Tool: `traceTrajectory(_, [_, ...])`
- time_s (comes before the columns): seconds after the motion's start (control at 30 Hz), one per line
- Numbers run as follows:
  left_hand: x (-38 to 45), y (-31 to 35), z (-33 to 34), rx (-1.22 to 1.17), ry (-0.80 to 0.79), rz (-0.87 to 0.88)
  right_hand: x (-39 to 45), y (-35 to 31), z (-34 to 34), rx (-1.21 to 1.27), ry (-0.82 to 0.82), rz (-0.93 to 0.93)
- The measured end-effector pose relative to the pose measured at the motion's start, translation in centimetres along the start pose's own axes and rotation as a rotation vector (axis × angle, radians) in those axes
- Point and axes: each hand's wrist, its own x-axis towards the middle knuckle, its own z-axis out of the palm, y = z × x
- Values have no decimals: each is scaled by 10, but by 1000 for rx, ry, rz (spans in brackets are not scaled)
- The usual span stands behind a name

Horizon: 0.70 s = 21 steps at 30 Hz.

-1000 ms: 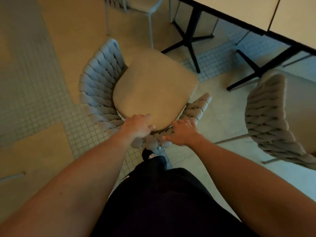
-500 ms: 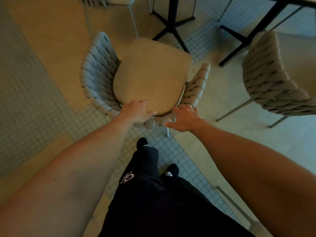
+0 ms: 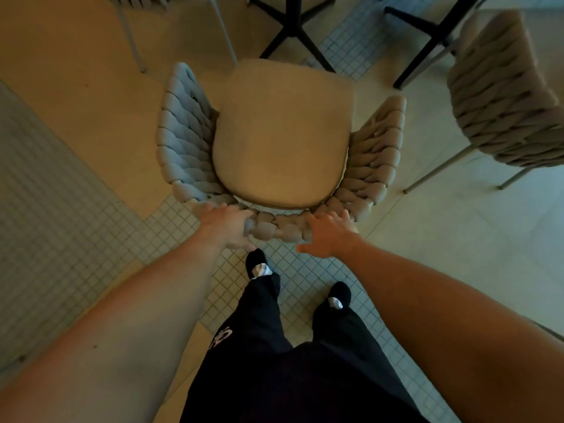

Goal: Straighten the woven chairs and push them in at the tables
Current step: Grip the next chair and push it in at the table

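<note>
Floor (image 3: 76, 96) of tan slabs and small square tiles, woven chair (image 3: 283, 138), second woven chair (image 3: 503, 87), black table base (image 3: 294, 29)

Café dining area: woven chairs (image 3: 274, 148), pedestal table bases (image 3: 294, 32), tiled floor (image 3: 61, 224).

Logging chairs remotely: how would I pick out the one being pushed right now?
Find the black cross-shaped table base at top centre. Right below stands the grey woven armchair with the tan seat cushion. Unlike the woven chair at right, both hands touch its back.
</note>
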Motion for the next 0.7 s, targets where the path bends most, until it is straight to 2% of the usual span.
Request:
traceTrajectory(0.1, [12, -12, 4, 112, 6, 11, 15, -15, 1, -26, -46, 27])
traceTrajectory(0.3, [20, -20, -10, 100, -14, 28, 30, -25, -7, -64, -101, 28])
traceTrajectory(0.7, [56, -14, -59, 51, 50, 75, 51, 6, -62, -96, -30, 90])
